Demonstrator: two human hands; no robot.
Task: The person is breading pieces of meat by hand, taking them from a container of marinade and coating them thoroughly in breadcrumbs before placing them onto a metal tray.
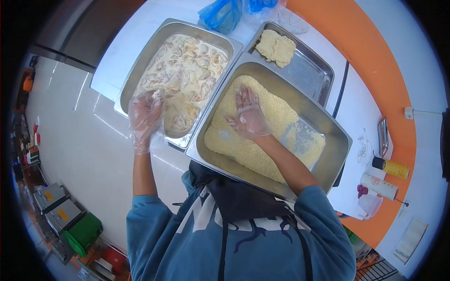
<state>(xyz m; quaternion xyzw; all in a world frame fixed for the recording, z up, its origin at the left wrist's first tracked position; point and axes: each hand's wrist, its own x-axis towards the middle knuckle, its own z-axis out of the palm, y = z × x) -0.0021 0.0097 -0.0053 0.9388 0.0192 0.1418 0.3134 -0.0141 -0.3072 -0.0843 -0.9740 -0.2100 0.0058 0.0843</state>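
My left hand (146,110), in a clear plastic glove, is over the near left rim of a deep steel pan (124,95). Its fingers are curled, and I cannot tell whether they hold anything. Raw chicken pieces (204,62) lie in a creamy, milky liquid in that pan. Also gloved, my right hand (251,112) rests with fingers extended on pale yellow breadcrumbs (260,151) inside a second deep steel pan (316,168). Crumbs cling to its fingers; nothing shows in its grasp, though whatever is beneath the palm is hidden.
Behind the crumb pan, a shallower steel tray (313,72) holds crumb-coated pieces (276,47). Blue plastic bags (221,15) and a clear basket (293,23) are at the back. Along the right side stand a yellow container (395,168), a white cylinder (379,186) and a translucent jug (371,205).
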